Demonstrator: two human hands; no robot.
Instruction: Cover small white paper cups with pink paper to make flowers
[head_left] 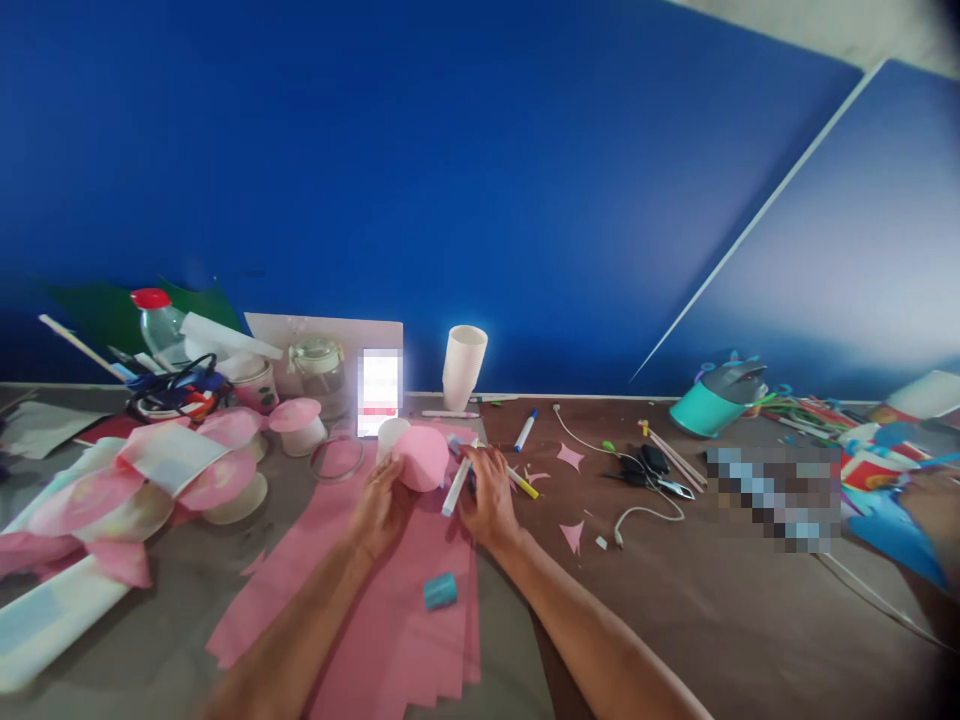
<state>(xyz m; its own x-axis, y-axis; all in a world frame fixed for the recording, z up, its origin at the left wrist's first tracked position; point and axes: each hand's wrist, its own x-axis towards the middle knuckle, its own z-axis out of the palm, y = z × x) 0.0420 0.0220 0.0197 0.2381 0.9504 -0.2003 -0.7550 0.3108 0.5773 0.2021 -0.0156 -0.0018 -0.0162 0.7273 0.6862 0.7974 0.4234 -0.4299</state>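
My left hand [384,505] is closed on a pink paper disc [421,458], its fingers at the disc's left edge. A white paper cup [391,436] shows just behind the disc; whether the two are joined is hard to see. My right hand [489,492] has its fingers curled round a white marker [456,488] that slants beside the disc. Another marker with a yellow end [523,483] pokes out past the right hand. Beneath both hands lie long sheets of pink paper [367,610], with a teal cylinder [440,591] resting on them.
Stacked paper cups [463,365] stand against the blue wall, beside a lit phone [379,395]. Pink-topped cups [296,415] crowd the left. On the right are a blue marker [526,430], pink scraps [571,457], a white cable [651,515], keys [652,462] and a teal container [701,408].
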